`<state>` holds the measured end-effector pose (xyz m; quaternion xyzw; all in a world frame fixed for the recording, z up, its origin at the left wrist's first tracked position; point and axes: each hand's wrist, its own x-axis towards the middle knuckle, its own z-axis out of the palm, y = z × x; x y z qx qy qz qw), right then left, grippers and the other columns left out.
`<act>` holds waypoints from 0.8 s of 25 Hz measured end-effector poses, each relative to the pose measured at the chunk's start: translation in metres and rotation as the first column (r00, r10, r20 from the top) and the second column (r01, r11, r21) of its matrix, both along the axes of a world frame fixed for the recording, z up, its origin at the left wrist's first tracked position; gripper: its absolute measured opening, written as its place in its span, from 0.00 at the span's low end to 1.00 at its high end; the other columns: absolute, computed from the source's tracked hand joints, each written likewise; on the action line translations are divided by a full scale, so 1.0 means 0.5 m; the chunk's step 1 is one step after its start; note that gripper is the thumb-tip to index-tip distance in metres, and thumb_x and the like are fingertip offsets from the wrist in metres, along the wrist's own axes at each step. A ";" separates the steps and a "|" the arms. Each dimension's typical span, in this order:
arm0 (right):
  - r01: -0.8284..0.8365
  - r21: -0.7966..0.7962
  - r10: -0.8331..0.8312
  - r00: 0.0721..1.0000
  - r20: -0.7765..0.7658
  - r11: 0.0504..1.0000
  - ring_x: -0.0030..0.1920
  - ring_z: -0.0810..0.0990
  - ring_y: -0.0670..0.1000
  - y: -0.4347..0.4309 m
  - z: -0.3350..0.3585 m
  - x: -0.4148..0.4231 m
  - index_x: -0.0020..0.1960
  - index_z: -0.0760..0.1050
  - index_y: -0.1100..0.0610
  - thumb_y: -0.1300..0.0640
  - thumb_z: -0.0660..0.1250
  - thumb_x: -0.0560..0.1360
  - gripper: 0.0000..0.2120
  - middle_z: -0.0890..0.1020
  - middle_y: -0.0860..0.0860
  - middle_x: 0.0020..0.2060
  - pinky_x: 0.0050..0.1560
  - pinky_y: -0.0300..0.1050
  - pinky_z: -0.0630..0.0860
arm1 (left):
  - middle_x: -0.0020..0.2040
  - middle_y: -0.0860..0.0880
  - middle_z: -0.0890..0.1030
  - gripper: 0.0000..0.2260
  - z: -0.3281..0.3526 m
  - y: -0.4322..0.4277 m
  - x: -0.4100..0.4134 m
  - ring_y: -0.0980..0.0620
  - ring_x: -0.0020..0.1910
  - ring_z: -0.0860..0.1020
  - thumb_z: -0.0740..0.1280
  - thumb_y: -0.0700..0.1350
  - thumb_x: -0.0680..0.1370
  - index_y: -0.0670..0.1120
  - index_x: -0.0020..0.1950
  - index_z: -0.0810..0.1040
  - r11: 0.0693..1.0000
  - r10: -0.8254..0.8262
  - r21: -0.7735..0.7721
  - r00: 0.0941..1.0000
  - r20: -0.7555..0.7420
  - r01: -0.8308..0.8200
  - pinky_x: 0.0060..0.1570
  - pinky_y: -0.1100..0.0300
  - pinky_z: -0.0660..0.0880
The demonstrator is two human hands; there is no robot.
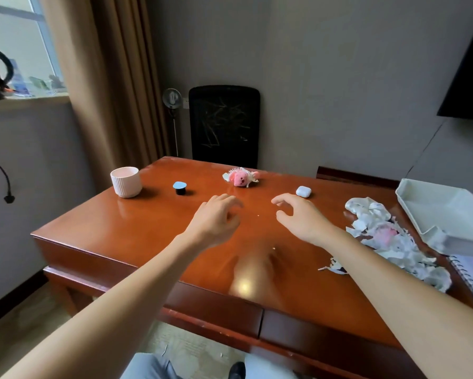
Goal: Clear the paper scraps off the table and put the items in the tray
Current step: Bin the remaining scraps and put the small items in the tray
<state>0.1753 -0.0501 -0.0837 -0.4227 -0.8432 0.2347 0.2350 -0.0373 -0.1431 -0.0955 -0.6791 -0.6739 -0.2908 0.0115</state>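
Left hand (215,218) and right hand (299,218) hover half-open, empty, above the table (115,228)

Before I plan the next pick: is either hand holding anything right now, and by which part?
Nothing is held. The left hand and right hand both hover over the table, fingers loosely curled and empty.

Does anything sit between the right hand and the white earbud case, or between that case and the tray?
Nothing visible lies between the right hand and the earbud case. The paper scraps lie between the case and the tray; carrying it over them should clear.
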 end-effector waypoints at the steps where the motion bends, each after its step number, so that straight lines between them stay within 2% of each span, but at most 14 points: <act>1: -0.006 0.000 0.006 1.000 0.002 1.000 0.49 0.75 0.43 0.017 0.006 -0.009 0.64 0.72 0.43 0.53 0.61 0.79 0.15 0.74 0.43 0.61 0.42 0.37 0.71 | 0.58 0.53 0.78 0.12 0.007 0.016 -0.010 0.50 0.57 0.73 0.62 0.46 0.78 0.52 0.60 0.77 1.000 0.005 -0.010 1.000 0.002 -0.005 0.58 0.50 0.70; 2: -0.013 -0.002 0.013 1.000 0.001 1.000 0.50 0.75 0.43 0.035 0.010 -0.021 0.64 0.72 0.43 0.53 0.61 0.79 0.15 0.74 0.42 0.60 0.43 0.37 0.72 | 0.59 0.52 0.78 0.12 0.014 0.032 -0.021 0.50 0.58 0.72 0.62 0.45 0.78 0.52 0.61 0.77 1.000 0.009 -0.019 1.000 0.005 -0.009 0.59 0.50 0.70; 5: -0.027 -0.009 0.027 1.000 -0.004 1.000 0.60 0.73 0.45 0.092 0.016 -0.065 0.65 0.72 0.43 0.53 0.62 0.79 0.16 0.74 0.42 0.62 0.56 0.46 0.77 | 0.60 0.51 0.77 0.12 0.031 0.088 -0.057 0.49 0.60 0.73 0.62 0.45 0.78 0.51 0.61 0.77 0.999 0.028 -0.038 1.000 0.008 -0.028 0.60 0.47 0.71; 11: -0.053 -0.032 0.053 0.999 0.004 0.998 0.60 0.70 0.44 0.215 -0.006 -0.147 0.67 0.71 0.43 0.54 0.62 0.79 0.18 0.72 0.44 0.64 0.53 0.40 0.68 | 0.60 0.50 0.78 0.14 0.030 0.223 -0.123 0.48 0.60 0.74 0.63 0.44 0.77 0.50 0.62 0.76 0.994 0.079 -0.081 0.996 0.038 -0.075 0.59 0.46 0.72; 15: -0.070 -0.020 0.070 0.998 -0.002 0.997 0.67 0.69 0.48 0.292 -0.024 -0.197 0.71 0.68 0.46 0.57 0.63 0.79 0.21 0.69 0.47 0.70 0.59 0.40 0.68 | 0.65 0.49 0.76 0.19 0.011 0.309 -0.160 0.48 0.62 0.74 0.62 0.43 0.77 0.48 0.68 0.72 0.991 0.087 -0.108 0.995 0.046 -0.081 0.61 0.47 0.72; 20: -0.096 0.025 0.095 0.995 0.027 0.995 0.72 0.63 0.52 0.404 -0.054 -0.267 0.75 0.63 0.48 0.61 0.64 0.79 0.26 0.66 0.48 0.73 0.71 0.51 0.64 | 0.72 0.48 0.71 0.25 -0.029 0.420 -0.217 0.47 0.68 0.71 0.62 0.40 0.76 0.48 0.74 0.67 0.986 0.103 -0.135 0.993 0.049 -0.095 0.65 0.48 0.70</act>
